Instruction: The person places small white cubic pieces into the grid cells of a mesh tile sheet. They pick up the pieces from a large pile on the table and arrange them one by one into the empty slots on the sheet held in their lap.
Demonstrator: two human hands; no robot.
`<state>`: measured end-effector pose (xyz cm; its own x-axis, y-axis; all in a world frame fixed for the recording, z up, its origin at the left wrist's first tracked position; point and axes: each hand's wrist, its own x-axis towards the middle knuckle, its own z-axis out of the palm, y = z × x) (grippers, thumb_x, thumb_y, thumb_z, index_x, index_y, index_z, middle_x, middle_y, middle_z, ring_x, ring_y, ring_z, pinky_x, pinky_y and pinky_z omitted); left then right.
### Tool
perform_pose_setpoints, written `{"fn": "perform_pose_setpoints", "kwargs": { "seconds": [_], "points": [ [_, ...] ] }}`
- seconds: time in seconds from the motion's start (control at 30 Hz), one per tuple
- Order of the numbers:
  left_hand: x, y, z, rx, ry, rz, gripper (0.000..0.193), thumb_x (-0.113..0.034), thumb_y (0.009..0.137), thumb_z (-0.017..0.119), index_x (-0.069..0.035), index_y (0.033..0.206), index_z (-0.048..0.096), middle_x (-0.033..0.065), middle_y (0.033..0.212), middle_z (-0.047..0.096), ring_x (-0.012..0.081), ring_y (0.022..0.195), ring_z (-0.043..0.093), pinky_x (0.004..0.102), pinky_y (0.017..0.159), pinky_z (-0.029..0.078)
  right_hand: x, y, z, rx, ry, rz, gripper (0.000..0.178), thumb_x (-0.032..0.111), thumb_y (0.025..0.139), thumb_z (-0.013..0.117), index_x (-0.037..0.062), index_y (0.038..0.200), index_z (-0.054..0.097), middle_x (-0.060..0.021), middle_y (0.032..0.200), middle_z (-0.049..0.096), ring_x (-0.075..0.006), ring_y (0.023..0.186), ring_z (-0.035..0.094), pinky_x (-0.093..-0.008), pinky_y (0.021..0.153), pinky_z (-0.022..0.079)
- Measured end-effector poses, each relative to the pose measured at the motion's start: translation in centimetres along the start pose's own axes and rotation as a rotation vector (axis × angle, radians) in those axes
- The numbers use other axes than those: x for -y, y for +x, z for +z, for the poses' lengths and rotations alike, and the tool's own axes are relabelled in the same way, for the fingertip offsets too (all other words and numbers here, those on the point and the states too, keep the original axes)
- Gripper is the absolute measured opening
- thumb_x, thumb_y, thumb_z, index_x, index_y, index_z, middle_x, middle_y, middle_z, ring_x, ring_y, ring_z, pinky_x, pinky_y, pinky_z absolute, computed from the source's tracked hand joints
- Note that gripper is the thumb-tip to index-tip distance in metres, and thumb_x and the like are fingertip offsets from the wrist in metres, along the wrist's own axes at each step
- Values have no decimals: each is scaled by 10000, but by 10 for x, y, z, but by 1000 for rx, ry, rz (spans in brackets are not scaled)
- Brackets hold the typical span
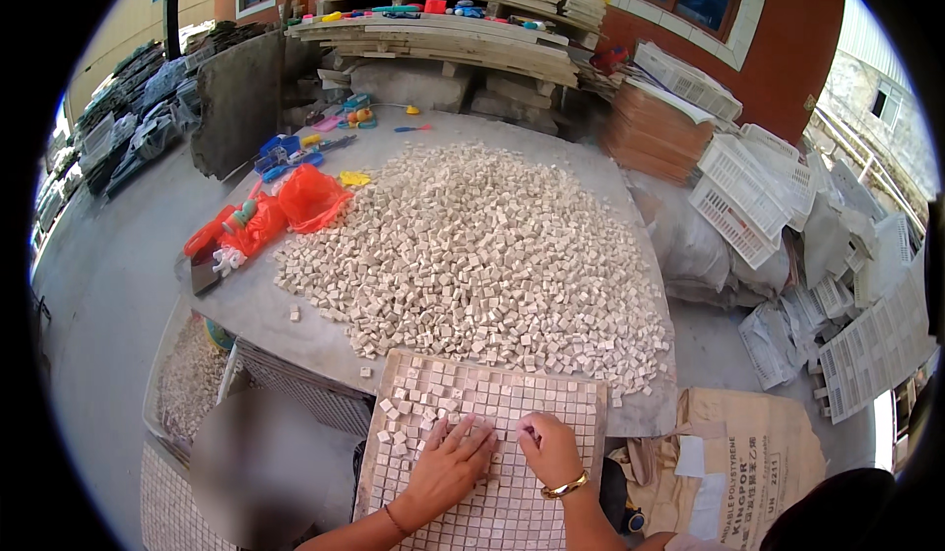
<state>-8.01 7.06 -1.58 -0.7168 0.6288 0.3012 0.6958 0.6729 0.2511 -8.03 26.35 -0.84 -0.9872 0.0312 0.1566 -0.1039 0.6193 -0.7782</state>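
Note:
In front of me a shallow gridded tray [601,418] holds small square beige stone tiles, most of them sitting in its cells. My left hand [456,462] lies over the middle of the tray with its fingers stretched out on the tiles. Just to its right, my right hand [551,451] is closed above the tray, fingers curled in; whatever it holds is hidden. Loose tiles [398,410] lie askew on the tray's upper left, beyond my left hand. Past the tray's far edge a large heap of the same tiles [492,266] covers the grey table [251,290].
Red plastic bags [310,199] and blue items [281,153] lie on the table's far left. White plastic crates [738,197] are piled at the right, near a printed brown sack [763,453]. Stacked slabs [443,44] stand behind. A stool-like round shape [271,462] is blurred at lower left.

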Motion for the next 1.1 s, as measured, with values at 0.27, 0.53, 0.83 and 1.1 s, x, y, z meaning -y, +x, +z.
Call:
{"fn": "perform_pose_setpoints", "kwargs": {
  "seconds": [0.27, 0.53, 0.83, 1.1],
  "points": [
    [17, 15, -13, -195, -173, -57, 340, -87, 748, 613, -45, 1085, 608, 99, 1146, 567, 270, 1115, 510, 410, 947, 404, 20, 4, -7, -94, 105, 20, 86, 66, 769, 682, 25, 827, 634, -68, 730, 618, -149, 599, 567, -276, 545, 453],
    [35, 35, 2, -209, -122, 20, 95, -28, 701, 596, -41, 791, 622, 65, 831, 578, 240, 802, 529, 336, 735, 450, 32, -3, -25, -175, 253, 50, 69, 29, 798, 675, -6, 814, 618, -40, 726, 615, -68, 596, 535, -212, 529, 435],
    [37, 47, -1, -101, -109, 51, 54, -92, 719, 608, -81, 685, 567, 39, 726, 543, 224, 759, 530, 331, 724, 450, 32, -8, -26, -144, 608, 132, 60, 27, 827, 642, -10, 861, 609, -48, 740, 606, -80, 632, 558, -211, 562, 461],
    [41, 46, -11, -189, -207, -58, 142, -70, 704, 685, -59, 826, 613, 82, 816, 590, 278, 810, 557, 368, 709, 470, 23, 27, 1, -85, 186, -60, 100, 16, 795, 592, 22, 889, 624, -89, 819, 614, -203, 696, 598, -292, 615, 488]
  ]
}}
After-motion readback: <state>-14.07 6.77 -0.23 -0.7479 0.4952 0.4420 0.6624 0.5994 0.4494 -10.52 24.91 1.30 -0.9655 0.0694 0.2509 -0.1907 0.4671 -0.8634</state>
